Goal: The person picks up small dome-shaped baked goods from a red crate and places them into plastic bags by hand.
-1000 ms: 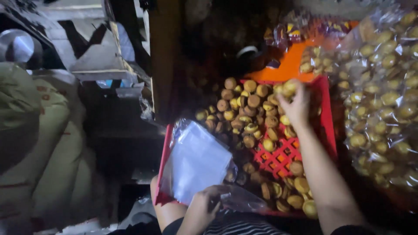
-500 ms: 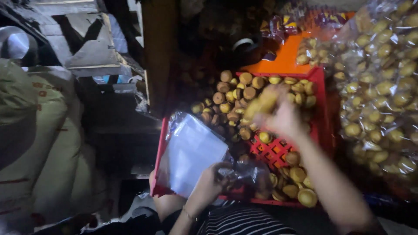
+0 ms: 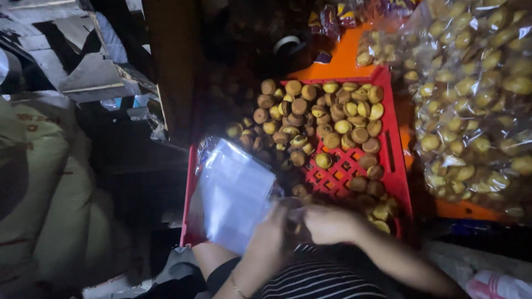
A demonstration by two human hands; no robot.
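Observation:
A red plastic crate (image 3: 397, 166) in front of me holds several small round golden-brown cakes (image 3: 327, 119). My left hand (image 3: 270, 232) grips a clear plastic bag (image 3: 235, 194) at the crate's near left side. My right hand (image 3: 327, 221) is drawn in beside the left one at the bag's mouth, fingers curled; what it holds is hidden. Both hands nearly touch over the crate's near edge.
Large clear bags filled with the same cakes (image 3: 476, 105) pile up on the right, over an orange crate (image 3: 338, 61). Stuffed sacks (image 3: 39, 188) lean at the left. Dark wooden boards (image 3: 83, 66) stand behind at upper left.
My right hand has pulled back from the cakes in the middle of the crate toward the bag held by my left hand. The view has shifted slightly.

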